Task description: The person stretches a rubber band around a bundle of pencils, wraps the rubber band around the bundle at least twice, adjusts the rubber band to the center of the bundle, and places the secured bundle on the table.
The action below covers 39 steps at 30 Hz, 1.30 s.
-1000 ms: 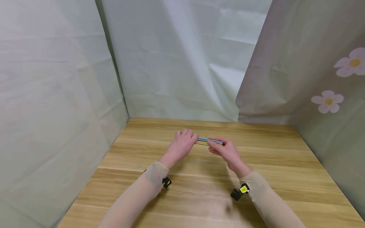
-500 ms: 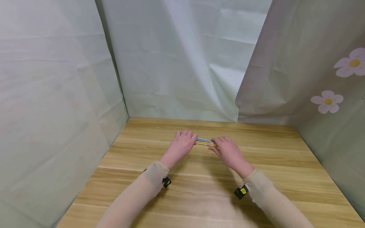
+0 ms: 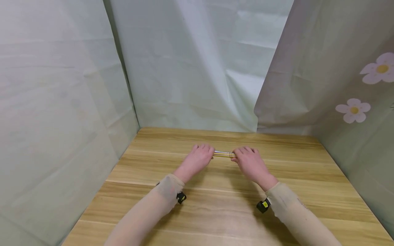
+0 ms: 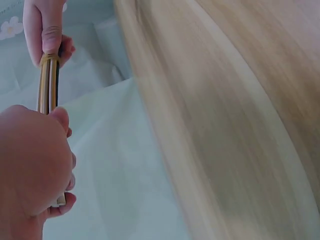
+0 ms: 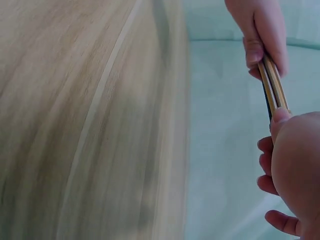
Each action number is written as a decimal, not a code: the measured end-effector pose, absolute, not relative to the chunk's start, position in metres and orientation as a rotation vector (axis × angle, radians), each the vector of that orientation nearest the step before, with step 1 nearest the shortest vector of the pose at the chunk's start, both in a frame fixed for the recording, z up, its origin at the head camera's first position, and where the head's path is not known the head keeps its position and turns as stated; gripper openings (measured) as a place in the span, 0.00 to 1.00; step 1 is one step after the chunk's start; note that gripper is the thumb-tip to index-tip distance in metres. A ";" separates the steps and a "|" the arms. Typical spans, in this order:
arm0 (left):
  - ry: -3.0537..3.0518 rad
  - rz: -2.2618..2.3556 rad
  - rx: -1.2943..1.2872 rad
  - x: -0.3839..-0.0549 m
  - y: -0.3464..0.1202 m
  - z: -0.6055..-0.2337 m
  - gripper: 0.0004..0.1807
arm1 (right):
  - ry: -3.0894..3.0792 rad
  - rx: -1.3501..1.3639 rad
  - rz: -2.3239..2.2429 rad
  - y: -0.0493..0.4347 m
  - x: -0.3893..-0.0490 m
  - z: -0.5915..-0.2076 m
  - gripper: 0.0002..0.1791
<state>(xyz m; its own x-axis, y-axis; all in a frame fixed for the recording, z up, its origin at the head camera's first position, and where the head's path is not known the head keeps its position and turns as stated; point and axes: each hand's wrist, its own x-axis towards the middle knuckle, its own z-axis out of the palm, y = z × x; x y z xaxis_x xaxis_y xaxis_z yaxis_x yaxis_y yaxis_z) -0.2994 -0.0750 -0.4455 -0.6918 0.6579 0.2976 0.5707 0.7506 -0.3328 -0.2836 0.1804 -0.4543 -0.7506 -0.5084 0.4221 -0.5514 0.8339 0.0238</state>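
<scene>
A bundle of slim pencils, yellow, white and dark, lies level between both hands above the table. My left hand grips its left end with curled fingers; one pale end pokes out below the palm in the left wrist view. On the right end, my right hand holds the bundle from above, thumb laid along it in the right wrist view. A tan rubber band wraps the pencils right at the right thumb's tip. The bundle's right end is hidden inside the right hand.
The wood-grain table stretches under both forearms. Pale cloth walls enclose it at the back and both sides, with printed white flowers on the right one. Small black wrist cameras hang under the sleeves.
The right hand has turned from pinching the bundle's end to gripping over it and shifted slightly right. The rubber band has come into view beside it. The left hand keeps its grip.
</scene>
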 end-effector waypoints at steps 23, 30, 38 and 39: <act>-2.394 0.412 -0.944 -0.295 -0.061 -0.453 0.13 | -2.553 0.955 -0.017 0.176 -0.284 -0.451 0.16; -2.422 0.424 -1.005 -0.291 -0.057 -0.454 0.13 | -2.621 0.988 0.042 0.166 -0.281 -0.448 0.18; -2.487 0.329 -0.938 -0.293 -0.063 -0.454 0.12 | -2.644 0.870 0.229 0.179 -0.282 -0.444 0.22; -2.478 0.339 -0.937 -0.294 -0.063 -0.453 0.12 | -2.635 0.873 0.258 0.180 -0.282 -0.445 0.21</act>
<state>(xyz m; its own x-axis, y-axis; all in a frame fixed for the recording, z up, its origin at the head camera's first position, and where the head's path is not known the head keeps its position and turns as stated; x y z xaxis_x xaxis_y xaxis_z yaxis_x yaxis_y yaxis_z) -0.2936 -0.0635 -0.4531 -0.6587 0.6730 0.3365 0.5579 0.7369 -0.3818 -0.2825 0.1801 -0.4448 -0.7478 -0.5417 0.3840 -0.6059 0.7932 -0.0611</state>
